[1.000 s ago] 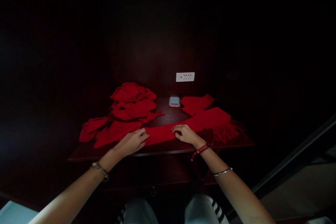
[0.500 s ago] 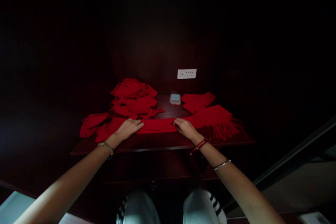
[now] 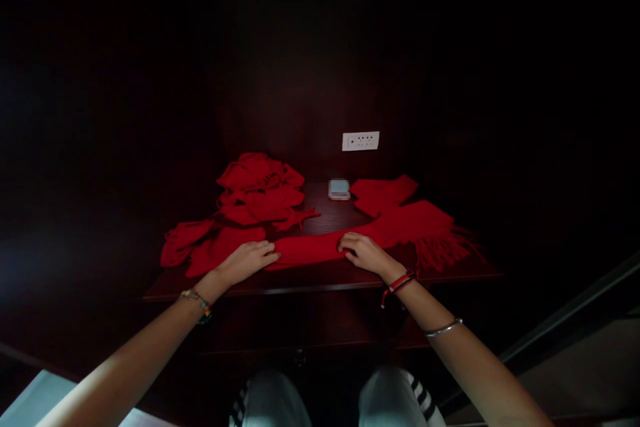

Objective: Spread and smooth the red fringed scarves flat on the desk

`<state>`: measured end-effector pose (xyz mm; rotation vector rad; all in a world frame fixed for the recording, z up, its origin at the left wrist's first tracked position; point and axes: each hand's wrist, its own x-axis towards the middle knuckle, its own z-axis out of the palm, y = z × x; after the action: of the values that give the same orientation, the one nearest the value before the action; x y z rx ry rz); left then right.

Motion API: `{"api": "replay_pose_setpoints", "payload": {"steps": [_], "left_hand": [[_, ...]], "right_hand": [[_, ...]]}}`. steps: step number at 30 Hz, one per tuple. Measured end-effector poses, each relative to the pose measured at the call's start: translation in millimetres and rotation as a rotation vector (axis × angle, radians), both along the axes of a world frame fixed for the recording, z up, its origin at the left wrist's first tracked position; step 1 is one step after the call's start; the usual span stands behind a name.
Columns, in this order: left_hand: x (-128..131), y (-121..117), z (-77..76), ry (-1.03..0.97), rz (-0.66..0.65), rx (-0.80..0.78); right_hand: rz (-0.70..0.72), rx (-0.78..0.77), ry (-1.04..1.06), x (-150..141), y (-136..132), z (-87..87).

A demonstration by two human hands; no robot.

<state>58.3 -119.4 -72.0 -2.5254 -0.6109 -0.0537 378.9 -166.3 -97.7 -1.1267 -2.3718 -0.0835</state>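
Observation:
A long red scarf (image 3: 310,249) stretches across the front of a dark wooden desk (image 3: 305,285), its fringe hanging toward the right. On its left part lies my left hand (image 3: 250,259), fingers closed on the cloth close to the front edge. My right hand (image 3: 366,253) grips the scarf right of the middle, with the fingers curled over the fabric. The fingertips of both hands are partly lost against the red cloth. Behind my left hand sits a heap of crumpled red fabric (image 3: 260,187) with fringed strands.
More folded red cloth (image 3: 383,193) lies at the back right. A small pale, blurred-out object (image 3: 339,189) rests near the back wall. Above it is a white power socket (image 3: 361,141). The desk's front edge runs above my knees.
Both hands have come slightly nearer to me, drawing the middle of the scarf toward the front edge. The view has shifted a little. The heap behind keeps its shape.

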Motion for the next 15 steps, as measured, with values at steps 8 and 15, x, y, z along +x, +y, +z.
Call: {"api": "replay_pose_setpoints", "payload": {"steps": [8, 15], "left_hand": [[-5.7, 11.0, 2.3, -0.116, 0.098, 0.009], [-11.8, 14.8, 2.4, -0.137, 0.144, 0.067]], "right_hand": [[-0.044, 0.072, -0.091, 0.1, 2.5, 0.1], [-0.104, 0.123, -0.123, -1.1, 3.8, -0.2]]}}
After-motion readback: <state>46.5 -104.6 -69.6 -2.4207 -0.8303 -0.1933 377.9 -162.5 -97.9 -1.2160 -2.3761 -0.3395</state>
